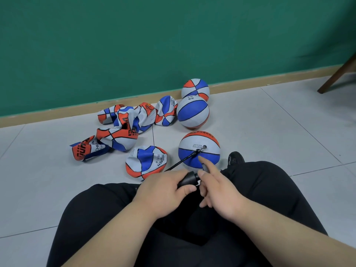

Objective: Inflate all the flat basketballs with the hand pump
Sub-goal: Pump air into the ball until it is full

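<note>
I sit on the floor with a black hand pump (187, 180) over my lap. My left hand (163, 187) grips its barrel. My right hand (217, 189) is at the pump's handle end, index finger pointing forward; its hold is hidden. A thin black hose (183, 160) runs from the pump to the valve of a round red, white and blue basketball (199, 149) in front of my knees. A half-collapsed ball (146, 162) lies left of it. Several flat balls (123, 128) are heaped further left. Two round balls (193, 111) (195, 88) stand near the wall.
A green wall with a wooden skirting board (57, 110) runs behind the balls. A dark wooden furniture leg (337, 76) stands at the far right. My black shoe (235, 158) is just right of the hosed ball. Pale floor tiles (269, 122) lie to the right.
</note>
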